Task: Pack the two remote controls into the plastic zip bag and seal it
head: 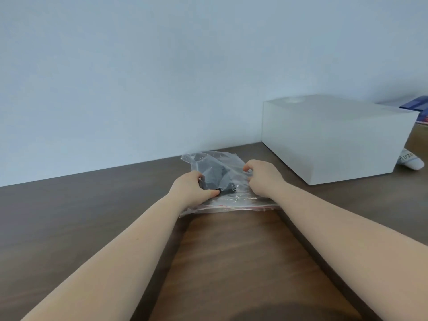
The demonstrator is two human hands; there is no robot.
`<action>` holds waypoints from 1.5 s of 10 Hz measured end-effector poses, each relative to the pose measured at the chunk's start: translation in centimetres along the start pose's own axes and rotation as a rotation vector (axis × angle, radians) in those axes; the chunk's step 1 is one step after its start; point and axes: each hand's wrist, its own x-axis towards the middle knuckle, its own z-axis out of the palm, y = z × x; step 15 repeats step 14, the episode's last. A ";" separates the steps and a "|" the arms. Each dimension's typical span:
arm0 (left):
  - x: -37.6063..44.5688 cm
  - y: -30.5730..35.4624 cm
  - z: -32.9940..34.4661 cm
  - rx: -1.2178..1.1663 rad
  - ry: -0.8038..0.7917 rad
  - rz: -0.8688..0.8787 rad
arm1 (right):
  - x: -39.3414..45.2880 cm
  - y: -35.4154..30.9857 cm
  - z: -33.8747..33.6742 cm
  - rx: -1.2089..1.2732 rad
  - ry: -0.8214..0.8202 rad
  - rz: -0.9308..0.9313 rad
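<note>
Clear plastic zip bag (222, 179) lay on dark wooden table (92, 216), dark remote controls (214, 179) inside. Left hand (192, 188) gripped them through film; right hand (261, 179) pinched film. Advisable: expel air, then press red-lined zip (231, 206) end to end.

One zip bag (222, 172), two hands (191, 188) (264, 177), one white box (328, 140), one dark bundle (215, 177) inside.

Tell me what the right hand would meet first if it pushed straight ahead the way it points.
Probably just more of the clear plastic zip bag that the right hand rests on, then the pale blue wall behind the brown wooden table. The white rectangular box seems off to its right, though depth is unclear.
</note>
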 end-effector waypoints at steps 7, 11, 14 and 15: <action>6.5 7.2 6.3 -0.012 0.085 0.098 | 4.8 4.3 -2.7 -0.686 0.129 -0.065; 1.6 5.4 5.0 0.083 0.121 0.080 | 1.6 4.5 -3.2 -0.743 0.023 -0.063; -4.5 3.0 3.9 0.074 0.148 0.085 | -5.3 4.9 -5.1 -0.152 0.173 -0.019; -4.5 3.0 3.9 0.074 0.148 0.085 | -5.3 4.9 -5.1 -0.152 0.173 -0.019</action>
